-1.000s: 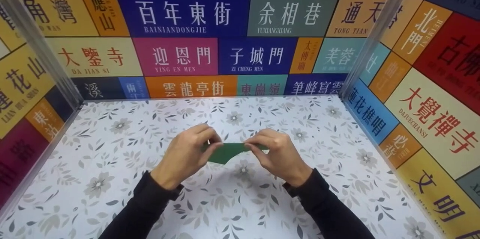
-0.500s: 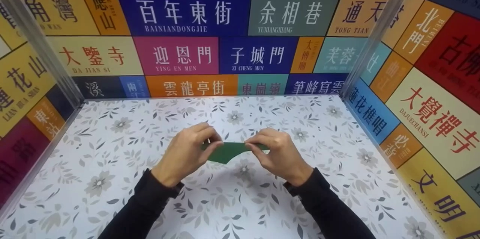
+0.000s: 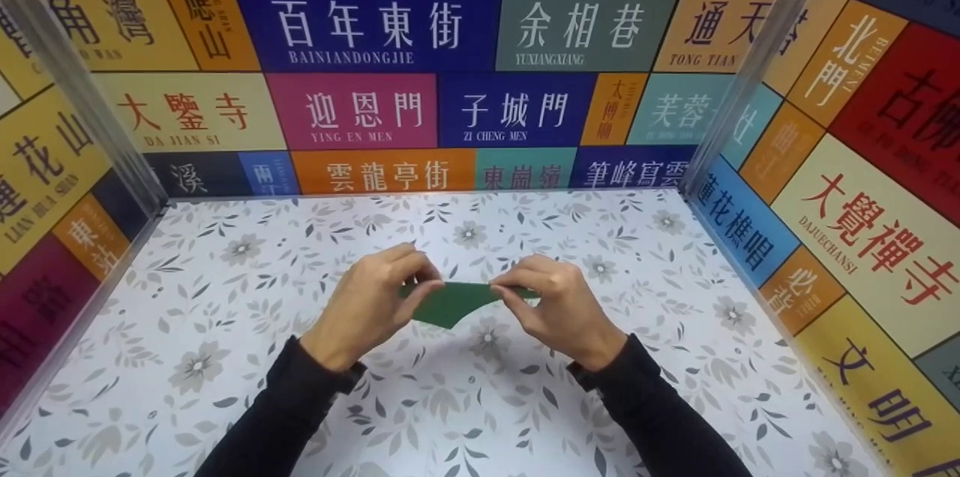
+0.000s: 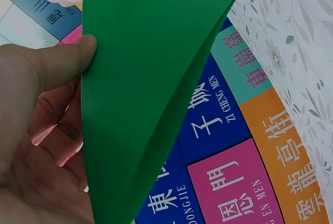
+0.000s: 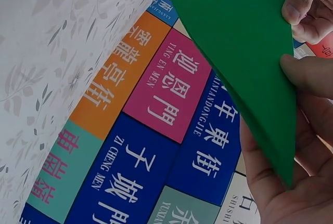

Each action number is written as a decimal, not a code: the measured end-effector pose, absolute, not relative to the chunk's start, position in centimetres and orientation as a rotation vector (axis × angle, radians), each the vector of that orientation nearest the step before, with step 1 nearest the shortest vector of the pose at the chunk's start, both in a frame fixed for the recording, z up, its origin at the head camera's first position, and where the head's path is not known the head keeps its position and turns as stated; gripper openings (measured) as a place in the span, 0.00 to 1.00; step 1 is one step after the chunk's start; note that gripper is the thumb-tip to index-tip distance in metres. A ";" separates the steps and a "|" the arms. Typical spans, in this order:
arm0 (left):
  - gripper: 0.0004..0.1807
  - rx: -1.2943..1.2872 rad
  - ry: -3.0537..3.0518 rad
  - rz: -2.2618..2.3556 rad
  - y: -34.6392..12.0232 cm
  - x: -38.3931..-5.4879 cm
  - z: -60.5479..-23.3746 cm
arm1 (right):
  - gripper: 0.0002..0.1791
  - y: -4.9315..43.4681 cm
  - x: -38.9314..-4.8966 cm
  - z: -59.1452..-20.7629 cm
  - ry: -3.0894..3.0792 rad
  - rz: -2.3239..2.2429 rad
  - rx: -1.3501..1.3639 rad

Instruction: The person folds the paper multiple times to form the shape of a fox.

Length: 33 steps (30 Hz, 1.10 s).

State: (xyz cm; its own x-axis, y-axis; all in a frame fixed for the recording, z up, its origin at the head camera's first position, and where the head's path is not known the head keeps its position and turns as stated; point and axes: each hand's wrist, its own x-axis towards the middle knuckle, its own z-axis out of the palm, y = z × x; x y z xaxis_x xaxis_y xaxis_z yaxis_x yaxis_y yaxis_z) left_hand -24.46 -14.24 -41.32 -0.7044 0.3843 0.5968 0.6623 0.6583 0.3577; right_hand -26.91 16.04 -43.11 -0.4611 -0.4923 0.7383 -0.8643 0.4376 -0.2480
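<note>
A green sheet of paper [image 3: 450, 303], folded into a triangle, is held up between both hands over the middle of the table. Its long straight edge is uppermost and a corner points down toward the person. My left hand [image 3: 373, 304] pinches the top edge on the left between thumb and fingers. On the right, my right hand [image 3: 559, 308] pinches the same edge. In the left wrist view, the paper [image 4: 135, 78] shows two layers slightly apart along the slanted side. The right wrist view shows the paper [image 5: 244, 42] narrowing to a point near the right fingers.
A white tabletop [image 3: 199, 364] with grey flowers and leaves lies under the hands. Panels with coloured sign blocks, like the back panel [image 3: 352, 109], stand behind and on both sides. Clear corner strips [image 3: 742, 87] join them.
The green paper has tilted slightly, so more of its lower corner shows. My left hand has shifted very slightly up and left; the right hand has stayed nearly still.
</note>
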 end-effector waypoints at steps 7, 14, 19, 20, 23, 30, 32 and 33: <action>0.06 -0.798 -2.365 -0.775 -15.2 -24.8 -40.9 | 0.06 16.9 -27.4 -42.7 -2.085 0.843 1.119; 0.05 -0.819 -2.338 -0.748 -15.7 -25.0 -40.7 | 0.03 17.1 -27.5 -42.3 -2.114 0.813 1.120; 0.05 -0.753 -2.359 -0.760 -16.6 -25.2 -40.7 | 0.04 17.8 -27.9 -42.2 -2.111 0.811 1.091; 0.05 -0.738 -2.362 -0.768 -16.7 -25.2 -40.6 | 0.04 17.9 -28.0 -42.2 -2.109 0.811 1.084; 0.05 -0.725 -2.368 -0.781 -17.1 -25.3 -40.5 | 0.04 18.1 -28.1 -42.1 -2.115 0.806 1.078; 0.06 -0.641 -2.372 -0.748 -18.4 -25.6 -40.0 | 0.04 19.3 -28.3 -41.5 -2.149 0.779 0.992; 0.06 -0.616 -2.380 -0.749 -18.6 -25.6 -39.9 | 0.04 19.6 -28.3 -41.5 -2.144 0.764 0.965; 0.06 -0.614 -2.384 -0.747 -18.7 -25.6 -39.9 | 0.04 19.7 -28.3 -41.5 -2.141 0.759 0.959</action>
State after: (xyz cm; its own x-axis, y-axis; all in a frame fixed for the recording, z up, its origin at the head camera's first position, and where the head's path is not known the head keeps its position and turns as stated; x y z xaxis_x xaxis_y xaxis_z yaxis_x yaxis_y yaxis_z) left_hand -25.58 -18.65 -39.92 -0.7377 0.2513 0.6266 0.5640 0.7396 0.3674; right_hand -28.31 19.74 -41.54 -0.5105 -0.4087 0.7566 -0.7940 0.5618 -0.2322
